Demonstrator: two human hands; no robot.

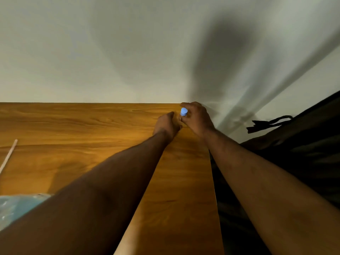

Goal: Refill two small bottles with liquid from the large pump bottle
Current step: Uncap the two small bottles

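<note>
The worktop (77, 137) is a warm brown wood-grain board, smooth and slightly glossy, running straight back to a plain pale wall (110, 52). Its far edge meets the wall in a clean line, and its right edge drops off sharply beside a heap of dark fabric (298, 162) with a strap sticking out. Soft shadows fan across the wall, the heaviest rising above the hands.

Both bare forearms stretch out to the far right corner of the board. The right hand (197, 119) is curled round a small bottle there, its fingers (185, 104) bent over the top, and only the bottle's light blue cap (183, 111) shows, a short rounded cylinder; the body beneath is hidden. The left hand (166, 124) is loosely cupped just beside it, thumb tip reaching toward the cap; I cannot tell whether it grips anything or only steadies the bottle.

Most of the board's left and middle lies bare and open. At the left edge a thin pale stick (9, 155) lies at a slant, and near the lower left corner a crinkled bluish clear plastic wrapper (16, 207) pokes out from under the left forearm. A pale rounded strip runs along the near edge between the arms.
</note>
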